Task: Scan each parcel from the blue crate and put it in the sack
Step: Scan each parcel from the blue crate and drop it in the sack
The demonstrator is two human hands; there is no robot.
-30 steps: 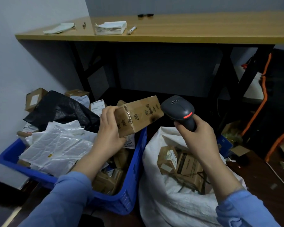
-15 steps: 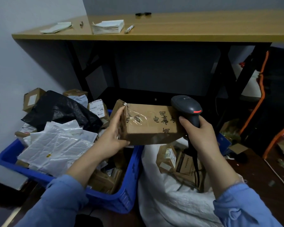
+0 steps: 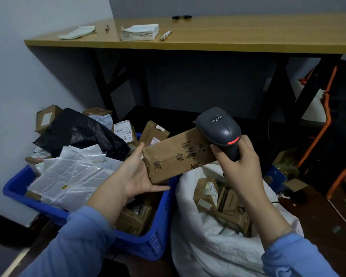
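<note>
**Q:** What is hidden or hard to make out?

**A:** The left hand (image 3: pixel 137 174) grips the near end of the brown box (image 3: pixel 174 156), thumb beneath and fingers mostly out of sight behind the cardboard. The far end of the box passes behind the head of the scanner (image 3: pixel 220 128), so contact between them cannot be told. Black handwritten characters on the box are visible but cannot be read. The right hand (image 3: pixel 238 162) is wrapped round the scanner's handle and covers most of it. Both sleeves are cut off at the lower edge.

**Q:** And the containers?

**A:** Below and left of the left hand, the blue crate (image 3: pixel 154 242) holds white mailers (image 3: pixel 72 176), a black bag (image 3: pixel 82 132) and cartons (image 3: pixel 152 132), piled above its rim; its deeper contents lie in shadow. Below the right hand, the white sack (image 3: pixel 208 256) stands open with several brown packages (image 3: pixel 231 202) inside. The held box is in the air between the hands, tilted, above where crate and sack meet. Beyond both hands, the wooden surface (image 3: pixel 228 39) carries a stack of papers (image 3: pixel 140 33) and a pen (image 3: pixel 165 35).
</note>
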